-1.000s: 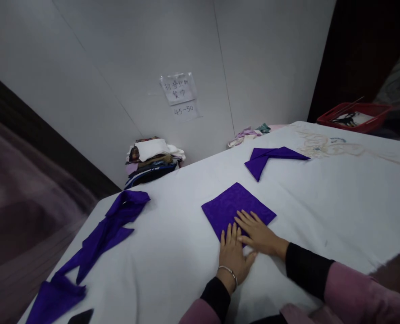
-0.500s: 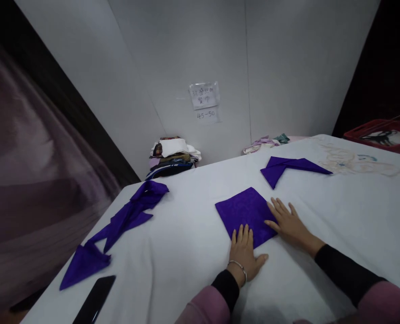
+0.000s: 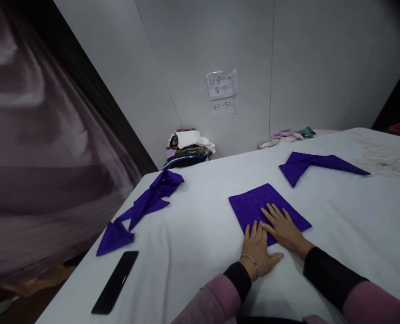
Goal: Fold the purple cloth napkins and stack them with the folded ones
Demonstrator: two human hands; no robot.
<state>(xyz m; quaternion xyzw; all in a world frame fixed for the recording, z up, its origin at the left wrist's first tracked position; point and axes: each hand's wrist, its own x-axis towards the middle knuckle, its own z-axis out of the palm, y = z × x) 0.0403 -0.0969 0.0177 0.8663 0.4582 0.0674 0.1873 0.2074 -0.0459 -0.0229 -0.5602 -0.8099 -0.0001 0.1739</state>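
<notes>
A purple cloth napkin (image 3: 252,204), folded into a flat four-cornered shape, lies on the white-covered table (image 3: 200,216). My left hand (image 3: 259,247) rests flat on its near edge, fingers stretched out and thumb apart. Just to the right, my right hand (image 3: 284,228) lies flat across the lower middle of the napkin with spread fingers, its thumb close to the left fingertips. Neither hand grips anything. Farther off to the right lies another purple napkin (image 3: 294,168), folded into a bent, pointed shape. Crumpled purple cloths (image 3: 146,204) stretch along the table's left side.
A black phone (image 3: 115,283) lies at the near left. Behind the table's far edge sit a stack of folded clothes (image 3: 188,148) and a cloth pile (image 3: 283,137). Handwritten paper signs (image 3: 222,85) hang on the grey wall. A pinkish curtain (image 3: 34,157) drapes at left.
My right hand has slid left from the napkin's right edge onto its middle, beside my left hand. The napkin's right corner now shows. The camera has turned slightly left.
</notes>
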